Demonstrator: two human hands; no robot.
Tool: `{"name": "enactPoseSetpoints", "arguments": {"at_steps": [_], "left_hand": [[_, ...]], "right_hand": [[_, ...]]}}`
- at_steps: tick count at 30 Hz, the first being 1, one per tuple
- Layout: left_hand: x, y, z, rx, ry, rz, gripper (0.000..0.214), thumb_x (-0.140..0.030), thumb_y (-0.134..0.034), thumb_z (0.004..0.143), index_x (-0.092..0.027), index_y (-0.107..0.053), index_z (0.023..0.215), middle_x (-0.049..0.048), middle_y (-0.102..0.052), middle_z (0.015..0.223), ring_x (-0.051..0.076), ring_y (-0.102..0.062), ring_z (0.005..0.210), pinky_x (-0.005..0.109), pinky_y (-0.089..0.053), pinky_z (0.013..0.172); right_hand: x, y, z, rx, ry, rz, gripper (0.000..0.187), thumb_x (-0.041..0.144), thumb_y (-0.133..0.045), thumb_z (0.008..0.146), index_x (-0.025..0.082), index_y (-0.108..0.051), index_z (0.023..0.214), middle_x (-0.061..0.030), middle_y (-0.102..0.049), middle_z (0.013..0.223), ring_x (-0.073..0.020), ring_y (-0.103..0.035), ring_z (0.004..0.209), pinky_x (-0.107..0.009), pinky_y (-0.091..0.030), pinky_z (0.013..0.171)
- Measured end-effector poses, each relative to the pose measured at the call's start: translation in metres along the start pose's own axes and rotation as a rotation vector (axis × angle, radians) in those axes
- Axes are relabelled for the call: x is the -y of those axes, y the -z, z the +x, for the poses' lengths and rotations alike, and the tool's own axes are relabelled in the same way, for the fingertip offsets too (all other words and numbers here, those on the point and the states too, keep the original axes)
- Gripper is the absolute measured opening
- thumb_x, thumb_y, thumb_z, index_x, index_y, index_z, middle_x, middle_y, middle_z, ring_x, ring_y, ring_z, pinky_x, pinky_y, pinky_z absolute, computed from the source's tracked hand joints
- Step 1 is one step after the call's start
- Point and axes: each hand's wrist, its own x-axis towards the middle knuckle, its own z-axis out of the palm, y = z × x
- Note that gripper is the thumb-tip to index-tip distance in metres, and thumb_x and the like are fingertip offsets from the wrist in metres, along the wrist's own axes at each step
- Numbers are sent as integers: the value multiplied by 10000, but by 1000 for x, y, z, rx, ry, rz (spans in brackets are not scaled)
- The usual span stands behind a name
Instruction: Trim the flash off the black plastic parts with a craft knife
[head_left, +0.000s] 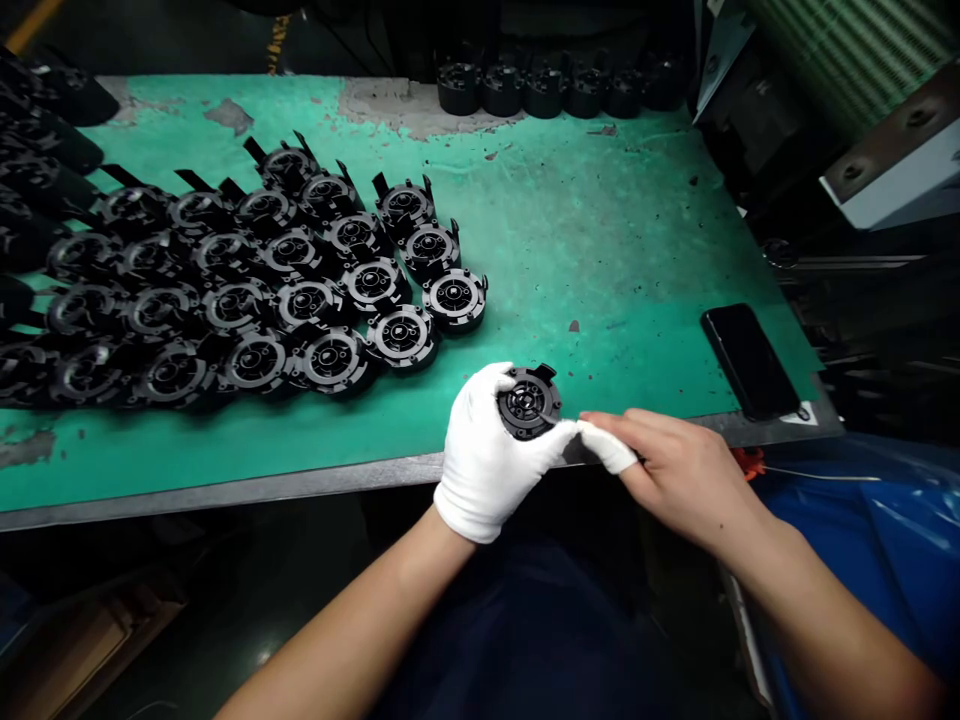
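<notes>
My left hand [491, 450], in a white glove, is closed around a round black plastic part [527, 402] with a ringed face and a tab on its far edge. It holds the part just above the table's front edge, face up and slightly tilted. My right hand [667, 460] is bare except for a white covering on the thumb. Its thumb and index finger are pinched together at the tip of the left thumb, beside the part's right edge. Whatever lies between them, if anything, is too small to make out.
Rows of similar black parts [330, 360] stand on the green tabletop [585, 240] at left, and several more [544, 90] line the back edge. A black phone [752, 360] lies at right. Blue plastic sheeting [862, 540] and an orange-red object [748, 462] are beyond my right wrist.
</notes>
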Motion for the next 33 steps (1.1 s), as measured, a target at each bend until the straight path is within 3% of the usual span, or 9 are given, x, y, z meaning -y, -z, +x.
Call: {"name": "enactPoseSetpoints", "arguments": {"at_steps": [6,11,13,17,21,23,27,33], "left_hand": [[-6,-2,4,19,28,1,554,-490,-821,756,-189,-554,1136,125,-622,1236,281,-616,1197,450,-477,1081],[-8,2,4,3,41,19,482,-471,-798,777,-198,-568,1100,117,-650,1195,291,-646,1118,473,-499,1041],[0,1,5,-33,47,40,522,-482,-801,763,-202,-561,1133,126,-652,1211,322,-643,1134,511,-501,1032],[11,-3,11,13,18,6,480,-472,-788,769,-206,-579,1109,121,-663,1203,327,-653,1115,521,-518,1013],[3,-1,9,7,3,-18,375,-456,-762,799,-207,-606,1031,96,-690,1068,305,-684,1007,496,-550,949],[-1,1,7,5,1,-13,402,-470,-769,792,-201,-598,1037,104,-684,1096,307,-679,1044,498,-541,977],[2,12,12,169,-72,-12,573,-459,-796,766,-203,-558,1219,130,-626,1317,320,-611,1252,506,-488,1099],[10,39,45,469,-140,-105,663,-324,-828,720,-241,-517,1300,105,-590,1405,288,-586,1308,471,-471,1145]], "right_hand": [[12,-9,-2,-32,-131,-149,353,288,-489,1002,308,-677,1300,-33,-724,934,-222,-694,869,-312,-443,678],[33,-12,-2,-31,-238,-86,362,225,-470,989,273,-684,1276,-49,-728,952,-227,-702,887,-303,-471,736],[35,-15,-1,-26,-228,-30,366,212,-472,982,302,-682,1269,-28,-736,952,-212,-709,869,-289,-477,741],[35,-18,5,-77,-226,-58,368,203,-504,947,341,-694,1231,-4,-732,910,-219,-714,815,-294,-481,691],[36,-20,4,-118,-260,-73,409,171,-524,908,301,-694,1257,-45,-735,940,-251,-718,841,-312,-501,700],[32,-21,1,-96,-254,-26,406,178,-497,933,279,-684,1279,-63,-743,995,-255,-718,893,-322,-518,746],[9,-16,-4,-42,-166,110,369,266,-431,1014,291,-684,1280,-49,-746,1144,-209,-702,1012,-304,-524,877],[-29,6,15,103,98,63,340,268,-471,1013,302,-691,1270,-35,-750,995,-192,-700,911,-303,-518,798]]}}
